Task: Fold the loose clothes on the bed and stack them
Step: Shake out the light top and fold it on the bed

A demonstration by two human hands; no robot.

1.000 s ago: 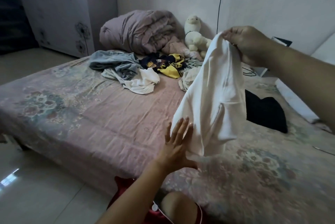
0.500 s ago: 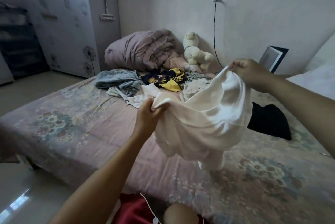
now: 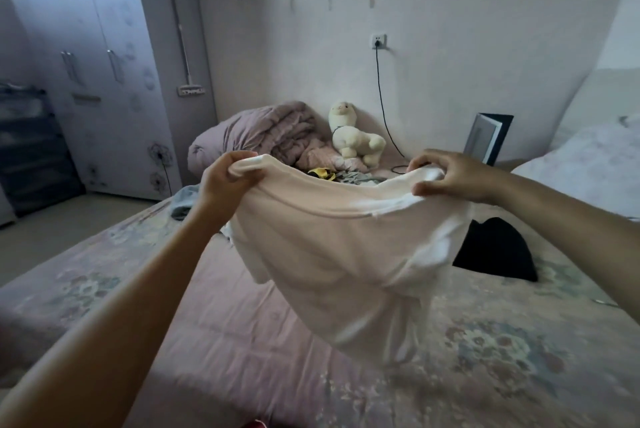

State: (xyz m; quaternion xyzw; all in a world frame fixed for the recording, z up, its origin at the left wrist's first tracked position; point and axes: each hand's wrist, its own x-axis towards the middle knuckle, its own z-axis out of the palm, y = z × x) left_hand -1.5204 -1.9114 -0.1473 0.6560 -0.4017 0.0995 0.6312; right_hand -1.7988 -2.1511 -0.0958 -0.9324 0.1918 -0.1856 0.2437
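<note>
White shirt (image 3: pixel 346 254) now held up in the air over the bed (image 3: pixel 242 341), spread wide between both hands. Left hand (image 3: pixel 221 181) has its fingers curled tight round one top corner; right hand (image 3: pixel 450 178) pinches the other, thumb and fingers closed on the hem edge. A second ago only the right hand held it bunched, left palm flat under it; half a second ago the left grabbed on; now the top edge is pulled out taut, body hanging crumpled and twisted below. So: shirt opened out, probably ready to be laid flat for folding. Not folded yet. Loose pile (image 3: pixel 346 176) at back mostly hidden behind shirt; black garment (image 3: pixel 498 251) lies on the bed to the right, near the hanging shirt.
</note>
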